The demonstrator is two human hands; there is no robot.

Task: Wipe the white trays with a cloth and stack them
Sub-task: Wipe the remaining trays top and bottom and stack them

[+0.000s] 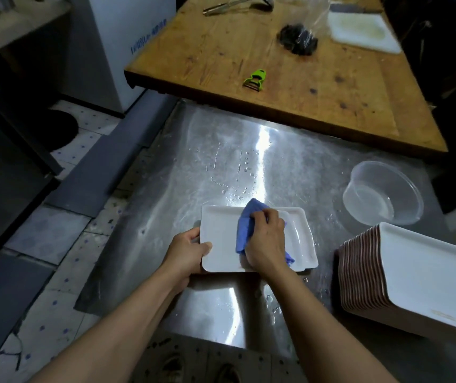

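A white rectangular tray [221, 225] lies on the wet steel counter [221, 167], with the rim of another white tray showing beneath it at the right. My left hand [186, 252] grips the tray's left edge, thumb on top. My right hand [265, 241] presses a crumpled blue cloth [244, 225] onto the middle of the tray. At the right stands a tall stack of white trays [414, 272] with brown undersides, leaning toward me.
A clear plastic bowl [381, 194] sits behind the stack. A wooden board [290, 78] beyond the counter carries a green peeler [256, 80], a plastic bag with dark contents [298, 41], a whisk and a white cutting board. Tiled floor lies left of the counter.
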